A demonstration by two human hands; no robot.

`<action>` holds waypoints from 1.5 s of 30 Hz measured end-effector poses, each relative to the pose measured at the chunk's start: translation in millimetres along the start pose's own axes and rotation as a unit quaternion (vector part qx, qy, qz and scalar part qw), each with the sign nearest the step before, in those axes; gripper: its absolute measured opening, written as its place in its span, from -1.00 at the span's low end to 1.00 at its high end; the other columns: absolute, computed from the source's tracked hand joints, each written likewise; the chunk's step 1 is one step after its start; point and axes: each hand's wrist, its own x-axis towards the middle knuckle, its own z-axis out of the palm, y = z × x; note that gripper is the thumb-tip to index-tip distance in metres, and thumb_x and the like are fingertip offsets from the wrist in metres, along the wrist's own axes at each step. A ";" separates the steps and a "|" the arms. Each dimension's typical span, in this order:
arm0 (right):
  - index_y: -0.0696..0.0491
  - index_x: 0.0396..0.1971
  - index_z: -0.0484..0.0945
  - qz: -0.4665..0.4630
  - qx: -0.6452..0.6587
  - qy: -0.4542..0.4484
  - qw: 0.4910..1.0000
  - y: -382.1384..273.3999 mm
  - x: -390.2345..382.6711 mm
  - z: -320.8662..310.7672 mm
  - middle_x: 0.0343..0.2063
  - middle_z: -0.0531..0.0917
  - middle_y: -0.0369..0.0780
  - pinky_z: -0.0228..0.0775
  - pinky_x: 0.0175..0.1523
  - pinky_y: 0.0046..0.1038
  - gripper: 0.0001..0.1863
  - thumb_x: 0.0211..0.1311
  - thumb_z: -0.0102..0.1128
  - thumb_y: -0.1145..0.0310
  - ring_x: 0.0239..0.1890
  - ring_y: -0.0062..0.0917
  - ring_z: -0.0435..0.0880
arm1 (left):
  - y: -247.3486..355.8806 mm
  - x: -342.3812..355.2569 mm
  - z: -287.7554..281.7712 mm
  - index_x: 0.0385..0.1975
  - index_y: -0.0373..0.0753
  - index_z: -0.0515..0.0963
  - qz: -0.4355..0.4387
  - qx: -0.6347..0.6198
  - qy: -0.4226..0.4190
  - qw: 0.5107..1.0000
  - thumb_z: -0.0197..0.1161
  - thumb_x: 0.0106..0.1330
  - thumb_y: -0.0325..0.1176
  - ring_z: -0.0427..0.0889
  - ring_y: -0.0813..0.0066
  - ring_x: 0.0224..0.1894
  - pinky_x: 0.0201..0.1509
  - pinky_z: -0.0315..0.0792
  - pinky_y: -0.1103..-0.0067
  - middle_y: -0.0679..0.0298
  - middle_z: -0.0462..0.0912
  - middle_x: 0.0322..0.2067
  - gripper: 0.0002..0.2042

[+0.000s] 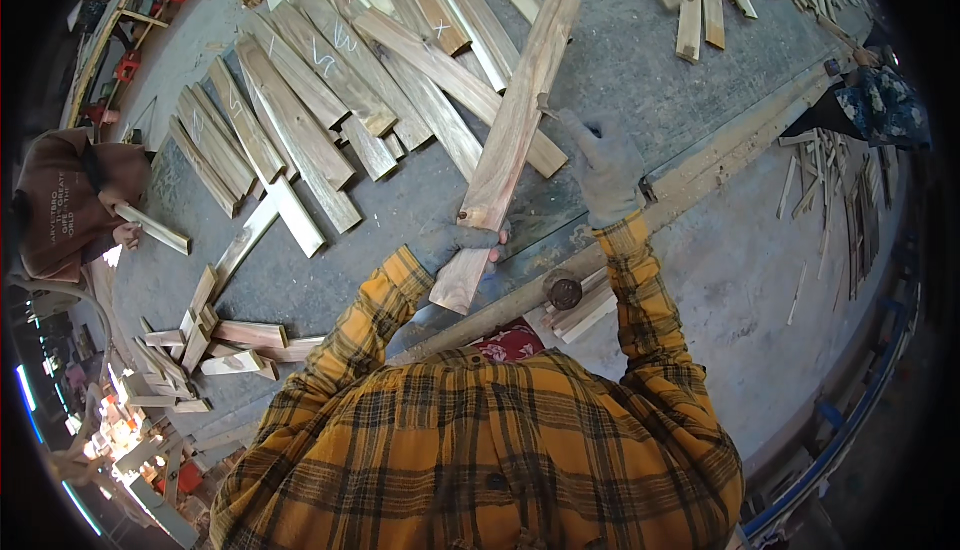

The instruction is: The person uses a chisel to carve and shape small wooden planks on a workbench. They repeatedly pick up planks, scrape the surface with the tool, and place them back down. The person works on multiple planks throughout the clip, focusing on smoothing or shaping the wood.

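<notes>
A long wooden board slants up and away from my body over the work table. My left hand, in a grey glove, is closed around its near part, with bare fingertips showing at the right edge. Just right of the board is my right hand, also gloved, its fingers drawn together and pointing toward the board. A small thing seems to be pinched at its fingertips, too small to name. Under and beyond the held board lie several loose boards, some bearing white marks.
Short offcuts are heaped at the table's left end. A person in a brown top holds a wood strip there. At the far right stands another person in a dark patterned garment. Thin strips lie beyond the table's wooden edge.
</notes>
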 end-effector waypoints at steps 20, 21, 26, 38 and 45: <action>0.14 -0.26 0.58 0.469 0.633 -0.104 0.607 -55.1 -38.3 -3.3 -0.57 0.52 -0.41 0.20 -0.54 -0.73 -0.80 0.15 0.28 0.37 -0.62 -0.81 0.37 | -4.0 45.2 6.2 0.12 -0.27 0.32 0.077 0.057 -0.124 0.988 0.35 0.08 -0.56 0.60 0.46 -0.25 -0.17 0.59 0.54 0.15 0.55 -0.16 -0.44; 0.14 -0.27 0.57 0.467 0.658 -0.119 0.579 -42.4 -37.4 -0.5 -0.57 0.51 -0.42 0.21 -0.54 -0.74 -0.80 0.16 0.27 0.36 -0.62 -0.82 0.36 | -4.2 50.6 2.4 0.10 -0.29 0.34 0.057 0.066 -0.119 0.989 0.36 0.07 -0.53 0.59 0.46 -0.22 -0.12 0.57 0.54 0.15 0.55 -0.14 -0.45; -0.02 -0.49 0.50 0.494 0.607 0.009 0.623 86.3 36.9 -3.9 -0.64 0.40 -0.48 0.24 -0.57 -0.71 -0.86 0.11 0.29 0.32 -0.65 -0.81 0.36 | 48.6 56.1 -12.9 0.00 -0.27 0.44 0.197 0.502 0.057 0.840 0.27 0.22 -0.14 0.58 0.47 -0.17 0.01 0.42 0.56 0.21 0.60 -0.21 -0.56; 0.16 -0.01 0.48 0.180 0.096 -0.316 0.926 11.1 96.3 93.3 -0.33 0.67 -0.06 0.46 -0.05 -0.37 -0.33 -0.07 0.36 0.02 -0.18 -0.25 0.66 | 111.5 170.6 -80.3 0.04 0.05 0.43 0.384 0.870 0.126 0.283 -0.05 0.27 -0.37 0.42 0.36 0.06 0.31 0.15 0.18 0.34 0.49 -0.11 -0.66; 0.23 0.14 0.35 0.280 0.525 -0.305 0.744 42.9 67.6 78.9 -0.19 0.62 -0.11 0.53 -0.26 -0.55 -0.44 0.10 0.19 0.44 -0.24 -0.58 0.64 | 129.0 64.5 -135.1 -0.30 0.00 0.59 0.355 0.879 0.167 0.269 0.17 0.11 -0.38 0.37 0.32 0.09 0.32 0.15 0.12 0.31 0.47 -0.16 -0.83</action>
